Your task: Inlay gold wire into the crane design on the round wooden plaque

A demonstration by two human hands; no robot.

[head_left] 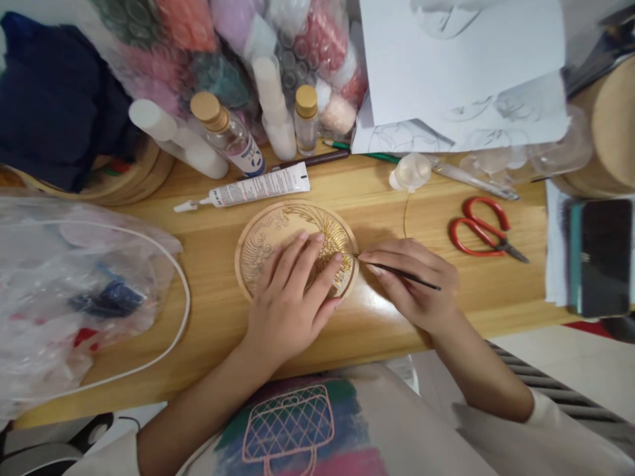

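Note:
A round wooden plaque (268, 231) lies flat on the table, carrying a line drawing. Shiny gold wire (333, 238) follows the lines on its right side. My left hand (292, 291) rests over the plaque's lower middle, fingers spread flat, hiding part of the design. My right hand (414, 281) pinches a slim black tool (414, 276) that looks like tweezers, its tip at the plaque's right rim. Behind that hand, a thin gold strand (405, 215) runs down from a small clear spool (413, 170); where the strand ends is hidden.
Red-handled scissors (480, 228) and a phone (605, 258) lie to the right. A white glue tube (258, 186), bottles (225, 132) and bagged materials (228, 39) sit behind the plaque. Sketch sheets (461, 73) are at the back right. A white cable (186, 291) curves at left beside plastic bags (64, 297).

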